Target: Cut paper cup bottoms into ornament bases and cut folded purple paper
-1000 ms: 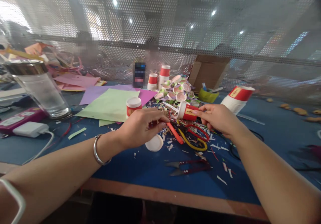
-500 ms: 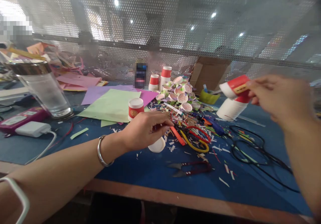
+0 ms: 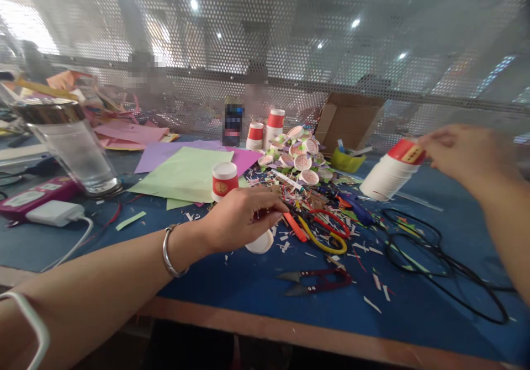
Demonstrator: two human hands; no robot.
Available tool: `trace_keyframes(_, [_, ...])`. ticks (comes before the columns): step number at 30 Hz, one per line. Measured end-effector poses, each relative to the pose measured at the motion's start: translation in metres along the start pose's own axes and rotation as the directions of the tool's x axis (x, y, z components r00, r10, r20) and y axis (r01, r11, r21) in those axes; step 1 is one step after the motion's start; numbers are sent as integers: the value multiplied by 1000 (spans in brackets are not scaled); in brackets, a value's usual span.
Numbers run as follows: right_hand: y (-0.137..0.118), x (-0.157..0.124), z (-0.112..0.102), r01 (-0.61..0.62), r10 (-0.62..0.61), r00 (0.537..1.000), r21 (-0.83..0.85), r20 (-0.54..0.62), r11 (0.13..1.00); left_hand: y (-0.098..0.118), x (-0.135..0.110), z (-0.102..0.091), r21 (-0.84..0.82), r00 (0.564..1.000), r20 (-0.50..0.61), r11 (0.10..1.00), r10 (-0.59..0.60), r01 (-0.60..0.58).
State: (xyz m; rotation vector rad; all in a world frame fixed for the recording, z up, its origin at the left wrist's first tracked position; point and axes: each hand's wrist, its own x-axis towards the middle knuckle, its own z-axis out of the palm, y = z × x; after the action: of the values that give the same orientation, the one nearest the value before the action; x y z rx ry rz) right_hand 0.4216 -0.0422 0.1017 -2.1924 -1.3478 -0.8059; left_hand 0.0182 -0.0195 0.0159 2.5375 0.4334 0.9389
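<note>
My left hand (image 3: pixel 242 218) rests low over the blue table (image 3: pixel 248 281), fingers pinched on a small red and dark thing that I cannot name. A white cup piece (image 3: pixel 259 243) lies just under it, and an upturned red and white cup (image 3: pixel 224 181) stands just behind. My right hand (image 3: pixel 464 154) is raised at the right, somewhat blurred. Its fingertips pinch the red rim of the top paper cup (image 3: pixel 408 152) on a tilted stack of cups (image 3: pixel 383 178).
Red and yellow scissors (image 3: pixel 327 231) lie among paper scraps, with thread snips (image 3: pixel 314 280) nearer me. A black cable loop (image 3: pixel 434 248) lies at the right. Green paper (image 3: pixel 186 174), a glass jar (image 3: pixel 70 146), a white charger (image 3: pixel 52 212), cut cup pieces (image 3: pixel 298 152) and a cardboard box (image 3: pixel 348 119) sit further back.
My right hand carried a red and white cup from the scrap pile to the right and set it onto the tilted stack. My left hand stayed where it was, still pinched.
</note>
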Motion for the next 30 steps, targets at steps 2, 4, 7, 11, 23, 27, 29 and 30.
trace_keyframes(2, [-8, -4, -2, -71, 70, 997, 26, 29, 997, 0, 1, -3, 24, 997, -81, 1000, -5, 7])
trace_keyframes(4, [-18, -12, -3, -115, 112, 993, 61, 42, 991, -1, 3, -9, 94, 969, -249, 995, -7, 31])
trace_keyframes(7, [-37, -27, -3, -96, 88, 994, 147, 63, 984, -10, 6, -24, 218, 850, -527, 964, -12, 149])
trace_keyframes(11, [-68, -54, -3, 39, -94, 983, 320, 158, 947, -31, 10, -38, 74, 730, -656, 946, -193, 316])
trace_keyframes(23, [-101, -121, -18, 232, -567, 573, 547, 592, 804, -52, 4, -49, 46, 807, -199, 818, -556, 574])
trace_keyframes(27, [-104, -129, -17, 296, -584, 547, 514, 600, 805, -56, 4, -53, -3, 773, -191, 788, -605, 616])
trace_keyframes(29, [-105, -129, -15, 314, -590, 560, 510, 582, 801, -58, 5, -55, -22, 766, -216, 787, -605, 616])
trace_keyframes(30, [-106, -129, -14, 318, -588, 566, 506, 578, 802, -58, 6, -56, -23, 769, -231, 794, -596, 608])
